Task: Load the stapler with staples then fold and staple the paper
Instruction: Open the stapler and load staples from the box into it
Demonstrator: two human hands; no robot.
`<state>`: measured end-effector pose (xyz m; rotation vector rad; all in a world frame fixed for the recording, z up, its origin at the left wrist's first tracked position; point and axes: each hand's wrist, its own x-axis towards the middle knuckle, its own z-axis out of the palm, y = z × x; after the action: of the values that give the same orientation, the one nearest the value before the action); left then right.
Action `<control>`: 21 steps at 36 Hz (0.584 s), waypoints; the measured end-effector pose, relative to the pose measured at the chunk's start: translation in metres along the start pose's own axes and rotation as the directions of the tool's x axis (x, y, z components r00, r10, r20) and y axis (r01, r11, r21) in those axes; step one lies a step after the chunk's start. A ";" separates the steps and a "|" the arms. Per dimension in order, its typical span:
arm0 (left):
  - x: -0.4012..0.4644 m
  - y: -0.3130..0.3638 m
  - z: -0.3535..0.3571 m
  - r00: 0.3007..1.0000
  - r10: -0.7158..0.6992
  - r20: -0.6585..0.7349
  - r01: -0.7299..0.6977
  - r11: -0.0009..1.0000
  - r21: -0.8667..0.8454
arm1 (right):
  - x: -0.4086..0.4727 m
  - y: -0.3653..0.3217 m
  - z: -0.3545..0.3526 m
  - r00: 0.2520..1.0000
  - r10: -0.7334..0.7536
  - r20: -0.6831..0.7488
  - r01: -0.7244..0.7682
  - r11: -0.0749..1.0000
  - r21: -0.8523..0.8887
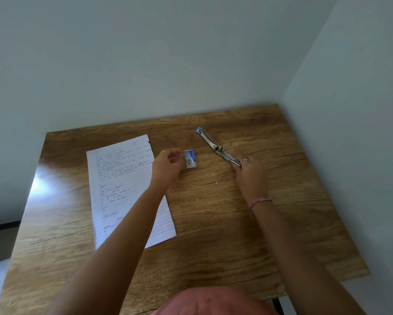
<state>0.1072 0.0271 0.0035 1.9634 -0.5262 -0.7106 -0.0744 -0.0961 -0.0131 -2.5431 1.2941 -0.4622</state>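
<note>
A blue-and-metal stapler lies swung fully open on the wooden table, its blue tip pointing far left. My right hand grips the stapler's near end. A small blue-and-white staple box rests in the middle of the table. My left hand is just left of the box, fingertips pinched on a thin strip of staples. A lined sheet of paper with handwriting lies flat on the left, partly under my left forearm.
Pale walls meet in a corner behind the table's far right edge. A tiny light scrap lies on the wood between my hands. A pink garment fills the bottom middle of the view.
</note>
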 end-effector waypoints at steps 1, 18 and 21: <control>0.001 -0.002 0.003 0.999 0.030 0.018 -0.031 0.998 0.051 | 0.000 -0.001 0.001 1.000 0.009 -0.006 -0.009 1.000 0.009; 0.003 -0.015 0.020 0.979 0.192 0.063 -0.202 0.910 0.363 | -0.008 0.009 -0.001 0.993 0.099 0.057 -0.107 0.982 0.153; 0.002 -0.015 0.022 0.980 0.194 0.038 -0.195 0.912 0.360 | -0.007 0.008 -0.004 0.991 0.105 0.083 -0.118 0.977 0.177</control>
<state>0.0952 0.0189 -0.0191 2.2091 -0.8938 -0.5142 -0.0854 -0.0955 -0.0139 -2.3030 1.2975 -0.4381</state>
